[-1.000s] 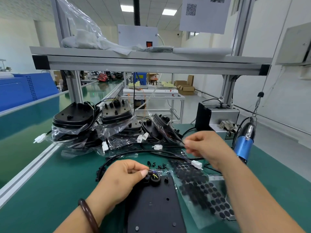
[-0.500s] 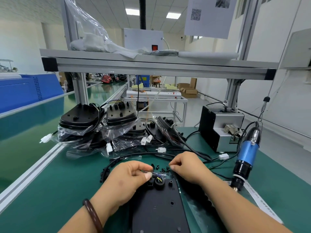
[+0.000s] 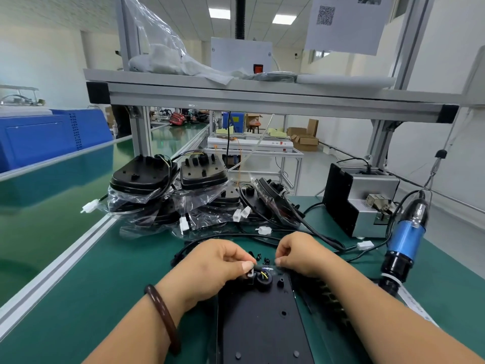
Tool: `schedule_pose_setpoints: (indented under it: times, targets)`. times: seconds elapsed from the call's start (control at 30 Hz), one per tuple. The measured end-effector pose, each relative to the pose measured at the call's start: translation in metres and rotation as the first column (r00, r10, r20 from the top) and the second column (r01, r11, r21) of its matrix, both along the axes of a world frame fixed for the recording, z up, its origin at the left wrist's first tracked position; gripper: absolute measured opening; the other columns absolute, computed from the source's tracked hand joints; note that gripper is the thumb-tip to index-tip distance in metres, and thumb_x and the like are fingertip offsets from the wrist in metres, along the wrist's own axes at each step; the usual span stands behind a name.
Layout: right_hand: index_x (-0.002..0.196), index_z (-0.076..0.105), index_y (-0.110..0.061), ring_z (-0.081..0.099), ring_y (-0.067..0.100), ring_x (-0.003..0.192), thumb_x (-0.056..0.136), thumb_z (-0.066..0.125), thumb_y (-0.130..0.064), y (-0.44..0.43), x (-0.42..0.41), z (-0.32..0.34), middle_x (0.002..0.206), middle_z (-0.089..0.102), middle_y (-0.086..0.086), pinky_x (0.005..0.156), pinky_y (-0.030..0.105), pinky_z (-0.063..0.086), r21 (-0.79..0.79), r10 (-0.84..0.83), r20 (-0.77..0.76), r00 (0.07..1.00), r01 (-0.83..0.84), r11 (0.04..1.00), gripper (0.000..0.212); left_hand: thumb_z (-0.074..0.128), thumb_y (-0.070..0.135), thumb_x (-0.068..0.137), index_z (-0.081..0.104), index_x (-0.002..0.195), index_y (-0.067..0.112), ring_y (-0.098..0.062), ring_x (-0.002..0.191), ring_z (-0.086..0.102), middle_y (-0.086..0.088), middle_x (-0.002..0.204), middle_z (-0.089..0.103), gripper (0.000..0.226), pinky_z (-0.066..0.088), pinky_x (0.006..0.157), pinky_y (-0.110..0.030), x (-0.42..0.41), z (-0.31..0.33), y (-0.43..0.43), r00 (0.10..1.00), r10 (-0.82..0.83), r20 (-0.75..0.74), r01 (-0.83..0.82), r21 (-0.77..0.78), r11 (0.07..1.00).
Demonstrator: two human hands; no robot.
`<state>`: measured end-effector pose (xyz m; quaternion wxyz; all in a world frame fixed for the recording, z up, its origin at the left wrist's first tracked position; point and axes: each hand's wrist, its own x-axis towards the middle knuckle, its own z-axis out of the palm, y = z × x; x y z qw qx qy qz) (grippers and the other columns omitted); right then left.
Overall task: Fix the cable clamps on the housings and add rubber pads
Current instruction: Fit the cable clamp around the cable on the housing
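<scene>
Green surface [image 3: 105, 285] carries black housing [image 3: 262, 327]; left hand [image 3: 212, 266] pinches its cable [image 3: 259, 268]; right hand [image 3: 301, 253] just beside, fingers curled, grip contents unclear.

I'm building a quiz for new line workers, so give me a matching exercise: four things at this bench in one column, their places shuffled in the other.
Things:
1. blue screwdriver
2. brown bracelet
3. red switch
4. flat black housing

Places:
A. on the white box on the upper shelf
B. lying on the green mat, nearest the camera
C. upright at the right of the mat
D. round the left wrist

Pairs: 1-C, 2-D, 3-A, 4-B
</scene>
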<state>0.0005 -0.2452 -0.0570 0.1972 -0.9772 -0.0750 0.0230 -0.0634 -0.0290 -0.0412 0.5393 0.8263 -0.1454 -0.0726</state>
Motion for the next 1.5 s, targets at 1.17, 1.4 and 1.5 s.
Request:
schedule_pose_setpoints:
  times: [1.17,1.4,1.5]
  targets:
    - [0.069,0.066,-0.025,0.044,0.003,0.058,0.083,0.074,-0.031,0.029,-0.056,0.026,0.062,0.054,-0.013,0.058,0.017,0.037,0.471,0.345,0.152,0.926,-0.374,0.799,0.018,0.065,0.015,0.087,0.071,0.080,0.017,0.000,0.050,0.041,0.007,0.062,0.064,0.010,0.031,0.047,-0.012,0.005,0.005,0.001,0.986,-0.063,-0.154,0.051,-0.079,0.996]
    - [0.062,0.060,-0.034,0.043,0.000,0.059,0.084,0.072,-0.036,0.033,-0.061,0.029,0.064,0.051,-0.014,0.060,0.016,0.038,0.421,0.351,0.145,0.925,-0.378,0.824,0.026,0.061,0.008,0.088,0.069,0.081,0.015,0.006,0.048,0.046,0.008,0.062,0.063,0.013,0.035,0.047,-0.006,0.002,0.006,-0.001,0.986,-0.078,-0.144,0.060,-0.127,0.990]
    - [0.062,0.061,-0.030,0.044,0.001,0.058,0.084,0.071,-0.039,0.037,-0.061,0.030,0.063,0.054,-0.011,0.059,0.019,0.039,0.340,0.330,0.142,0.933,-0.359,0.869,0.025,0.063,0.007,0.086,0.070,0.080,0.015,0.005,0.047,0.045,0.006,0.063,0.064,0.013,0.033,0.044,-0.006,0.001,0.007,0.000,0.983,-0.074,-0.170,0.049,-0.150,0.988]
